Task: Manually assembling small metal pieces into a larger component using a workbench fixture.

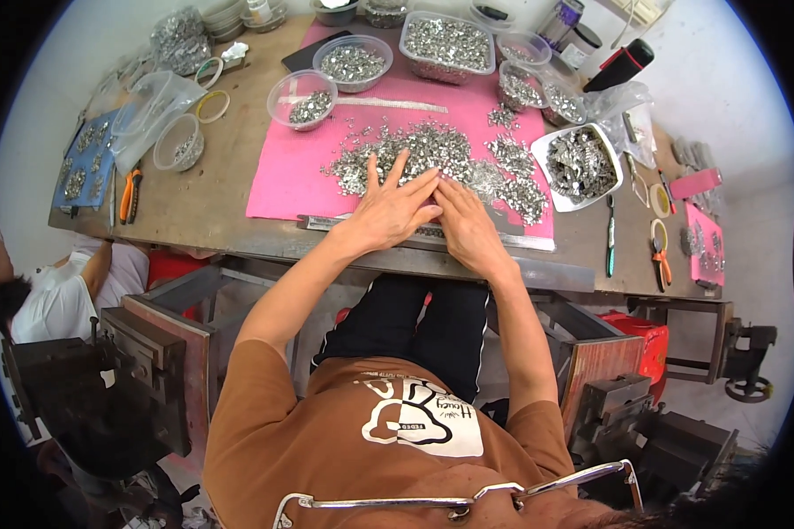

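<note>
A heap of small shiny silver metal pieces (432,141) lies on a pink mat (282,176). My left hand (393,203) rests palm down at the heap's near side, its fingers spread with the tips among the pieces. Close beside it, fingertips by the left hand's, my right hand (469,227) lies with fingers stretched out together; its thumb is mostly hidden. Neither hand visibly holds anything. Smaller clusters of pieces (525,196) sit to the right of the heap. Under my wrists a metal strip (319,223) runs along the mat's near edge.
Clear tubs of pieces (353,63) and a larger box (448,44) stand behind. A white dish (580,167) holds more at right. Orange-handled pliers (131,196), more pliers (660,256) and a green-handled tool (610,236) flank the mat. A person (53,291) sits at left.
</note>
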Demonstrator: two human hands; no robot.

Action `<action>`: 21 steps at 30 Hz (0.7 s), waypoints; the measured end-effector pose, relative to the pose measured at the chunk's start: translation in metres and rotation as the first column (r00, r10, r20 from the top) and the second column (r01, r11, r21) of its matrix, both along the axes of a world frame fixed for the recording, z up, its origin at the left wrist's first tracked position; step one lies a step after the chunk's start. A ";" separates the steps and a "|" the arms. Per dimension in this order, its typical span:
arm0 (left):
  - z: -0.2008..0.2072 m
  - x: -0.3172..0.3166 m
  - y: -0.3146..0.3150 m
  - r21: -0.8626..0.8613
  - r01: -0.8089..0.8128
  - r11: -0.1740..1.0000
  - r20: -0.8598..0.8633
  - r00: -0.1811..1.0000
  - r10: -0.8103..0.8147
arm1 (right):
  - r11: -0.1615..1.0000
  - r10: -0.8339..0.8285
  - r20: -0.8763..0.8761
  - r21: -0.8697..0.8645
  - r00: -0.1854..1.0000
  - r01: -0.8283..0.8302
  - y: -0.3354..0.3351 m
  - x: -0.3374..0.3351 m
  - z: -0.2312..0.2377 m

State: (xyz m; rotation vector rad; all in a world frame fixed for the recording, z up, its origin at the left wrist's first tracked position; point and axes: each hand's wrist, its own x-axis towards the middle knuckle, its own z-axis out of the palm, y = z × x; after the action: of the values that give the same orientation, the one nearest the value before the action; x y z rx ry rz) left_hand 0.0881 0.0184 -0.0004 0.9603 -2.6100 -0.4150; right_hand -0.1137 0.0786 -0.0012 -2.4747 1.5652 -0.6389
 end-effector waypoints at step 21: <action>-0.012 0.007 0.000 -0.134 -0.161 0.978 -0.327 0.939 0.110 | 0.982 -0.136 0.310 -0.082 0.941 0.169 0.005 -0.003 0.004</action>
State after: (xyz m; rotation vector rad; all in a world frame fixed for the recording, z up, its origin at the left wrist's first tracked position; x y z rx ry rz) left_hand 0.0956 0.0186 -0.0123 0.9274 -2.2341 -0.2926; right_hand -0.1167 0.0839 0.0032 -2.2036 1.6468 -1.0974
